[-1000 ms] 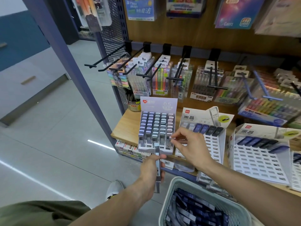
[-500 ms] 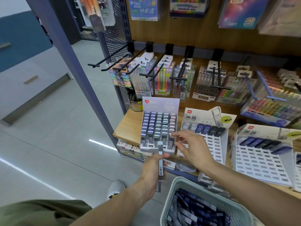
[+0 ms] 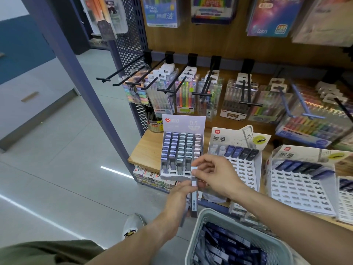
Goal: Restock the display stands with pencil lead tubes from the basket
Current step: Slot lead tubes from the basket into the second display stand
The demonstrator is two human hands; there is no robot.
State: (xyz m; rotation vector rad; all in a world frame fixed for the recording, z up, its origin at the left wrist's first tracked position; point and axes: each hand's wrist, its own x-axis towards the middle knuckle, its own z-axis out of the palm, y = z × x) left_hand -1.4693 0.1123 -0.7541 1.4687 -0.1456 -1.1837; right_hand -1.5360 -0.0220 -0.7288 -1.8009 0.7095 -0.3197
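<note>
My left hand (image 3: 178,197) grips a small bunch of pencil lead tubes (image 3: 193,199) upright, just below the front of the lilac display stand (image 3: 182,150). My right hand (image 3: 214,174) pinches the white cap end of the top tube in that bunch. The lilac stand is nearly full of tubes in five columns. To its right a white stand (image 3: 240,165) holds one row of tubes at the top over bare slots. A third white stand (image 3: 299,186) looks the same. The pale green basket (image 3: 198,224) at the bottom holds several dark tubes.
A blue-grey shelf post (image 3: 80,73) runs diagonally on the left. Black peg hooks (image 3: 172,87) with pen packs jut out above the wooden shelf (image 3: 145,150). My shoe (image 3: 131,224) stands on the tiled floor below.
My right hand has pulled back from the lilac stand's front row and now pinches the top of a tube held in my left hand. The left hand has risen slightly.
</note>
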